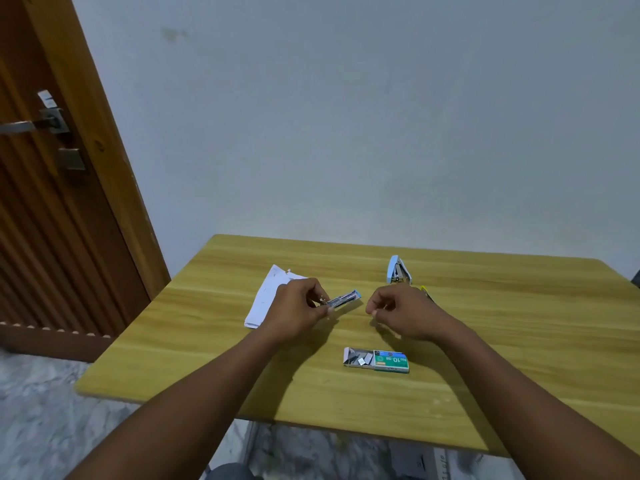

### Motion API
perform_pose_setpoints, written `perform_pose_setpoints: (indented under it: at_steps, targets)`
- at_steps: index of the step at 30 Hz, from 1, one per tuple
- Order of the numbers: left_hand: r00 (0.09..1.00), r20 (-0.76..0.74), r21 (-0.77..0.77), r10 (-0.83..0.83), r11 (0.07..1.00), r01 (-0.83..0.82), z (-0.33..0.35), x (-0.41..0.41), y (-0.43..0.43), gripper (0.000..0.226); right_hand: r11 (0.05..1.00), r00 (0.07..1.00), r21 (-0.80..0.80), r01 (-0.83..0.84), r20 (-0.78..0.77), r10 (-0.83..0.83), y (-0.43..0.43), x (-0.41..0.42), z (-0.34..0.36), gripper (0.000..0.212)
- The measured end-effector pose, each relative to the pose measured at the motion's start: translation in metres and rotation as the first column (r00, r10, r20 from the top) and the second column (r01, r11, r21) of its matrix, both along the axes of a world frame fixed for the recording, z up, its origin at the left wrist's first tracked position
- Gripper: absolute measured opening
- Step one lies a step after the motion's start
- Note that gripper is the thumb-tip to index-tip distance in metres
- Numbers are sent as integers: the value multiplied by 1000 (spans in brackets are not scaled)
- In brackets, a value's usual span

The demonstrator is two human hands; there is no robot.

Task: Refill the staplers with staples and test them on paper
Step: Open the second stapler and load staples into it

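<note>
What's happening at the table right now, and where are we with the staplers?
A person looks to be mid-refill. The left hand grips a small blue stapler over the table, next to the paper. The right hand hovers beside it, fingertips pinched together; whether it holds anything is too small to tell. The staple box lies open in front, and a light blue stapler sits at the back.

A plain pale blue-grey wall (346, 116) fills the background, faintly smudged near the top. At left stands a brown wooden door (52, 220) with ribbed panelling and a metal handle (20, 126). The floor (41, 420) is grey-white marbled stone. A light wood-grain surface (485, 358) sits against the wall under soft, even light.
</note>
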State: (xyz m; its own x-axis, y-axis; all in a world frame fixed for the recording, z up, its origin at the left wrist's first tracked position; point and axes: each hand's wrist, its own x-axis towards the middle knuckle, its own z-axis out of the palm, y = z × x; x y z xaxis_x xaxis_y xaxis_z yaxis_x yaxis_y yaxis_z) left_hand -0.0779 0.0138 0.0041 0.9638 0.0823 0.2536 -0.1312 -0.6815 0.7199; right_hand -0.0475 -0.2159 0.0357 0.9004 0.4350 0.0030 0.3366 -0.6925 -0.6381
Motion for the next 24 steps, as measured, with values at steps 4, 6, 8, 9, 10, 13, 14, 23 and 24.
perform_pose_setpoints:
  at_steps: [4,6,8,9,10,13,14,23,24]
  targets:
    - [1000,-2,0,5,1000,-5,-1,0,1,13,955,964,-169,-244,-145,221,6,-24,4,11]
    - [1000,1,-6,4,1000,-4,-2,1,1,12,947,976,-242,-214,-104,194,10,-31,0,13]
    - [1000,1,-1,0,1000,0,-3,0,0,12,953,990,-269,-138,-52,129,14,-37,-4,26]
    - [1000,1,5,-3,1000,3,-4,0,0,12,957,994,-269,-109,-33,104,16,-39,-6,28]
    - [1000,1,9,-6,1000,6,-4,0,0,12,959,996,-268,-92,-21,90,18,-41,-7,27]
    - [1000,3,13,-11,1000,11,-4,0,-1,13,959,997,-273,-75,-9,76,21,-41,-11,15]
    - [1000,2,12,-12,1000,12,-4,0,-1,13,959,997,-275,-73,-7,74,21,-40,-12,10]
    - [996,-34,-62,-78,995,75,3,-3,6,16,998,999,-46,-31,-35,30,4,-23,12,11]
    - [996,-33,-70,-88,994,86,5,-3,7,16,1000,1000,12,-14,-21,15,5,-20,16,10]
